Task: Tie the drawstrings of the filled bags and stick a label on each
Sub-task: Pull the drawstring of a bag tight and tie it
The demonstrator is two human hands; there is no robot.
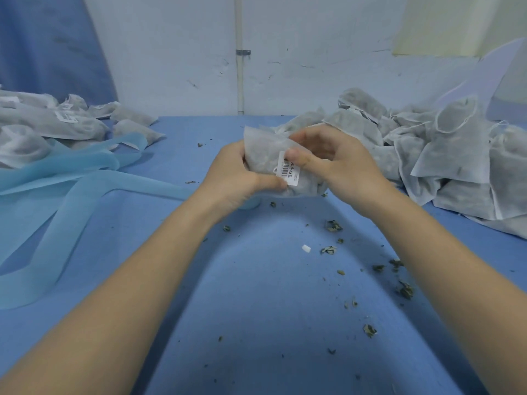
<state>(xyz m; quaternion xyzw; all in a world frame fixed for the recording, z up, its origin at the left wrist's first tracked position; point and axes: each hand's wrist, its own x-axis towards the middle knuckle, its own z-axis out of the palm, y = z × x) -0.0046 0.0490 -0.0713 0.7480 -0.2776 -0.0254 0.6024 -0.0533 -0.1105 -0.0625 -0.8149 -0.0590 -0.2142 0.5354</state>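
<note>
Left hand (236,172): fingers curled round bag (265,155), thumb at label (288,171) edge.
Right hand (336,158): thumb presses label, fingers curled behind bag.
Position: above tabletop (256,295).

Scuffed whitish painted wall (299,38) behind; thin white vertical pipe (239,67) clamped to it. Blue cloth-covered counter (256,295). Blue curtain (48,47) far left.
</note>
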